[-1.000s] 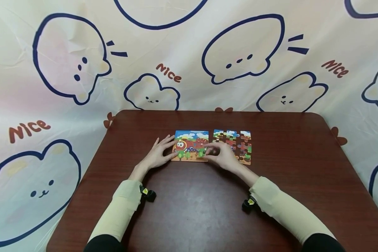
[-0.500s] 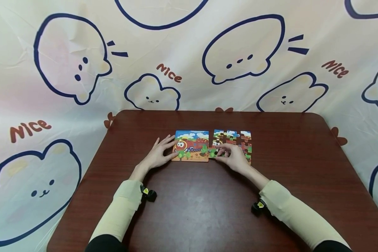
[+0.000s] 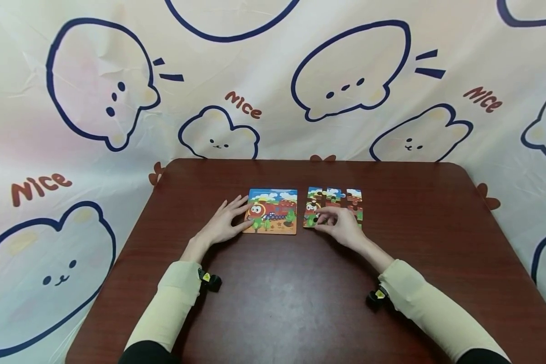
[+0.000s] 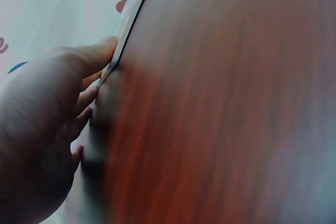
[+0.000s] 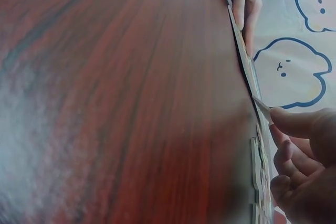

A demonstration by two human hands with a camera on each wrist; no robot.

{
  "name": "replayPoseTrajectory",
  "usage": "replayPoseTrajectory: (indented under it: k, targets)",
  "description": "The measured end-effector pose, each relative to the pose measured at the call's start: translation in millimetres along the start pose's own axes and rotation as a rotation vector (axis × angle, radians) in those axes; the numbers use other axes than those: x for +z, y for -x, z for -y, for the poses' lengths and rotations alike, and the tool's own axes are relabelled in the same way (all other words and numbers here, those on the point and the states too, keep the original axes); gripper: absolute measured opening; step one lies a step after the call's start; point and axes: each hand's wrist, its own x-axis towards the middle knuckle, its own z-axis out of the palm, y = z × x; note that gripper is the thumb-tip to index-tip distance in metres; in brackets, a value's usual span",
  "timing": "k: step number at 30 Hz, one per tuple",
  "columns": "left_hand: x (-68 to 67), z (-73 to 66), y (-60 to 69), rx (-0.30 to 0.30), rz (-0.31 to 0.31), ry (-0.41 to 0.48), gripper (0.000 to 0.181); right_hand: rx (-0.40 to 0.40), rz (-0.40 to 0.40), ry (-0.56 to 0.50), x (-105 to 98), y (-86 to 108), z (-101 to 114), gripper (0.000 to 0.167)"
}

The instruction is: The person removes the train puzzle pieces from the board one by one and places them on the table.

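Observation:
A flat picture board (image 3: 277,212) with a red train, cacti and a blue sky lies on the table. My left hand (image 3: 223,221) rests on its left side with fingers spread and fairly straight. The left wrist view shows the thumb at the edge of the board (image 4: 129,27). Right of the board, several jigsaw pieces (image 3: 355,198) lie in upright columns. My right hand (image 3: 343,228) is over the left and middle columns, hiding part of them. Between its thumb and index finger it pinches a thin puzzle piece (image 5: 262,108), whose printed side is hard to make out.
A dark brown wooden table (image 3: 277,303) bears everything, its far edge just behind the puzzle. Behind hangs a pale cloth (image 3: 273,76) with blue-outlined cartoon figures. Each wrist wears a small black camera (image 3: 214,283).
My right hand has moved right, from the board's right edge to the loose columns, carrying the puzzle piece. The board has slid slightly left together with my left hand.

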Motion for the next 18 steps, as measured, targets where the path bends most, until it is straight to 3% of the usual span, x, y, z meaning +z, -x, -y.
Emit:
replayPoseTrajectory:
  k: [4, 9, 16, 18]
  targets:
    - [-5.9, 2.9, 6.5, -0.010, 0.007, -0.020, 0.069, -0.017, 0.018, 0.025, 0.0, 1.1, -1.7, 0.038]
    - [-6.9, 13.8, 7.8, -0.015, 0.008, 0.015, 0.073, -0.094, 0.029, 0.122, -0.2, 3.6, -5.5, 0.039]
    - [2.5, 33.1, -11.1, -0.033, 0.013, -0.003, 0.087, -0.180, 0.007, 0.211, -2.3, 4.0, -8.9, 0.041]
    - [0.6, 24.1, -14.6, -0.035, 0.011, -0.004, 0.087, -0.204, -0.002, 0.216, -2.8, 3.5, -10.8, 0.043]
